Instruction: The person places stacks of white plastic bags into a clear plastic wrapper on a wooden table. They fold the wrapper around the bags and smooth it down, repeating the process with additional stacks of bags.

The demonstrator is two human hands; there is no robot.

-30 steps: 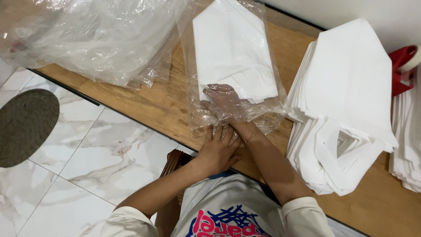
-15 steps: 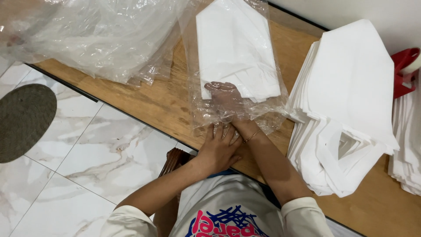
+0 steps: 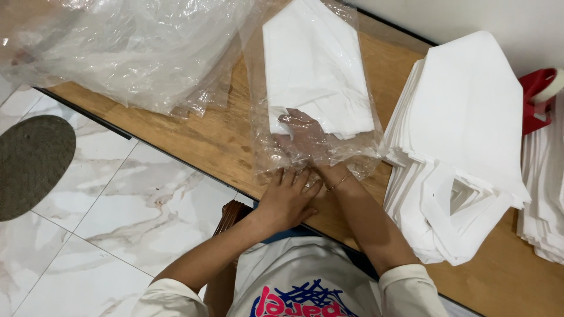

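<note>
Folded white cloth [image 3: 317, 70] inside a clear plastic bag [image 3: 264, 147], long axis running away from the body across the wooden table [image 3: 194, 135]. Right hand [image 3: 302, 138] inside the bag mouth, fingers spread flat against the cloth's near edge. Left hand [image 3: 288, 196] nearer the body, fingers pressed down on the bag's open lip.
</note>
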